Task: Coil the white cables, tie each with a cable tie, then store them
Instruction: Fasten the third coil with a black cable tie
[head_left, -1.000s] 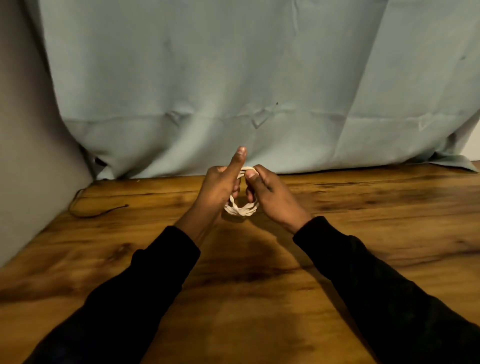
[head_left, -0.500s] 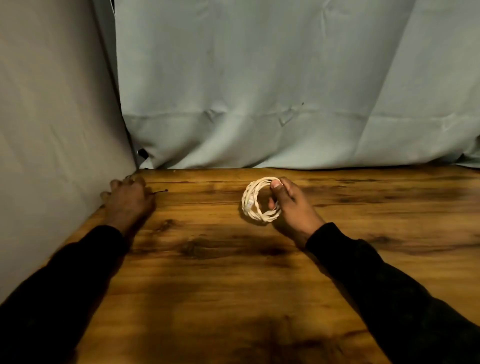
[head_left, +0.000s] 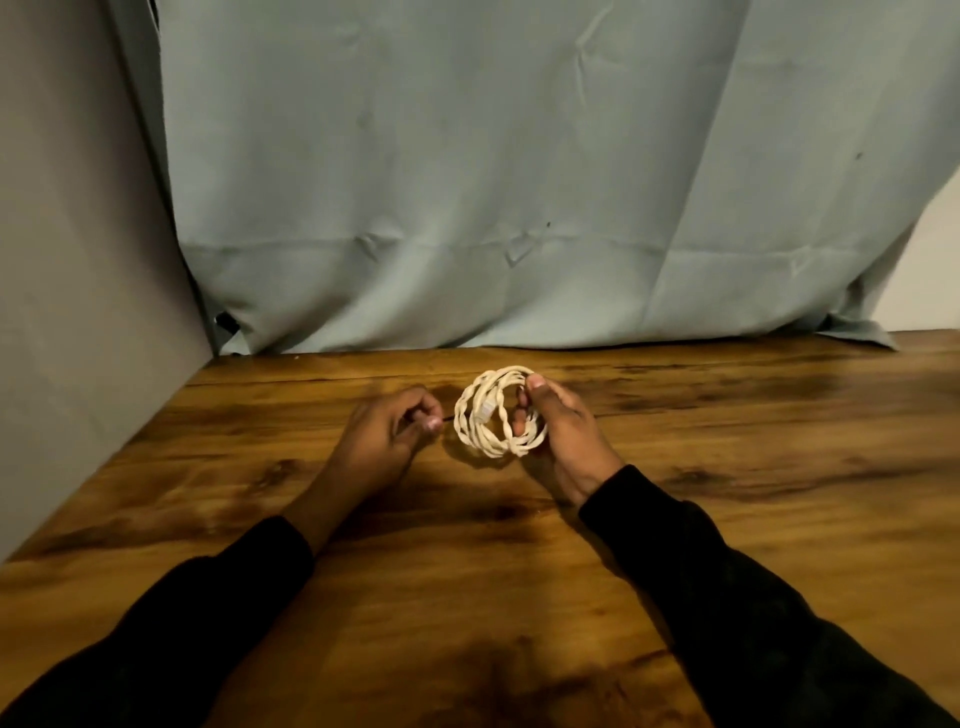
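One white cable coil (head_left: 496, 413) stands pinched in my right hand (head_left: 558, 434) above the table (head_left: 727, 467), while my left hand (head_left: 387, 434) pinches a thin dark tie (head_left: 445, 417), apparently ready to thread through the loop.

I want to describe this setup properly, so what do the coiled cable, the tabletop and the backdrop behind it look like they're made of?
The coiled cable looks white with a braided or twisted jacket, judging by its ropy texture; fabric or plastic, hard to say. The tabletop looks like wood or wood-look laminate, with dark grain and a slight sheen. The backdrop is a pale blue-grey cloth, matte, with creases and folds.
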